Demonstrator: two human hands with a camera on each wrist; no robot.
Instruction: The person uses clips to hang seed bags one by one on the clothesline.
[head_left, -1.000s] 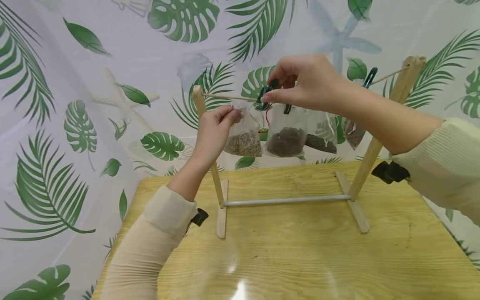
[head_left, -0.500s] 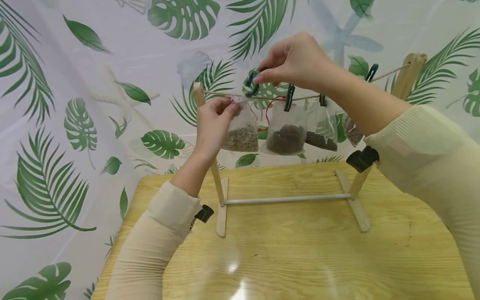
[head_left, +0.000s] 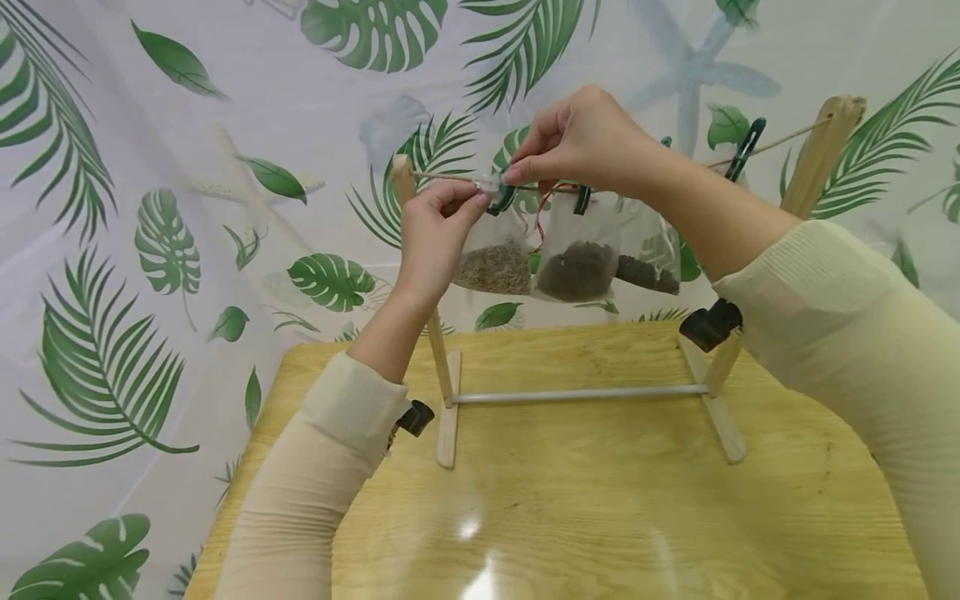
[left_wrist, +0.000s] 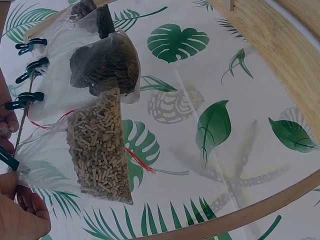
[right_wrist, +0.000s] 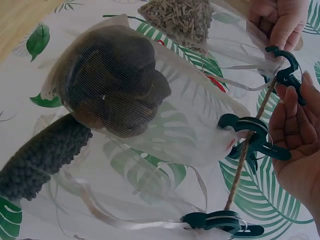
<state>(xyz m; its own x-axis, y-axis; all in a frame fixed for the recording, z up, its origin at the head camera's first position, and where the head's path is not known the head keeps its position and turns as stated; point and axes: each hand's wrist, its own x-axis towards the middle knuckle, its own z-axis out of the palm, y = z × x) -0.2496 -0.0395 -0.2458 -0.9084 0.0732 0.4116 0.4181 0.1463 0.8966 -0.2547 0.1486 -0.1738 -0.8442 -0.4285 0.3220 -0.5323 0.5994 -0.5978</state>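
Note:
My left hand (head_left: 438,233) pinches the top of a sheer drawstring bag (head_left: 495,267) at the left of a rope. Tan pellets (left_wrist: 97,150) fill the lower part of this bag. Just right of those fingertips, my right hand (head_left: 588,142) pinches a dark green clip (right_wrist: 288,75) by its handles. In the right wrist view the clip's jaws sit at the rope (right_wrist: 240,170) and the gathered bag top. Beside it hangs a second mesh bag (head_left: 577,271) with dark, rounded, wrinkled pieces, held by another green clip (right_wrist: 250,135).
Farther right, a third bag (head_left: 648,258) with a dark bumpy cob-like piece hangs from a clip (right_wrist: 215,222). Another clip (head_left: 746,148) grips the rope near the right wooden post (head_left: 821,158). The left post (head_left: 403,179) stands beside my left hand. A white bar (head_left: 585,394) joins the feet above the table (head_left: 600,500).
My right hand moved the green clip left and up above the rope, then down to the pellet bag's top. My left hand keeps its pinch and has raised the bag top slightly.

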